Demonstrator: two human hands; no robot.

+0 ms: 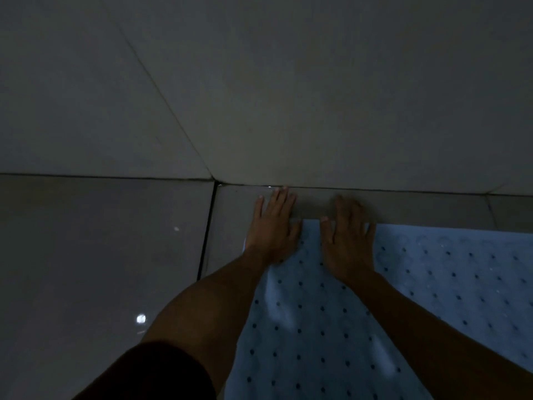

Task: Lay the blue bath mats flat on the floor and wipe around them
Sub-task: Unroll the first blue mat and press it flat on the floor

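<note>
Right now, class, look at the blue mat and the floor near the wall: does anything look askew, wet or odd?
The blue mat is not fully flat: a raised fold runs down it below the left hand. The right hand rests on its far edge. Small glints at the wall joint may be water.

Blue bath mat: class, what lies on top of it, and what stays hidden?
Both hands, left and right, press flat on the blue bath mat. The floor beneath is covered.

blue bath mat (432, 284) | dotted with holes | flat on floor | near wall
</note>
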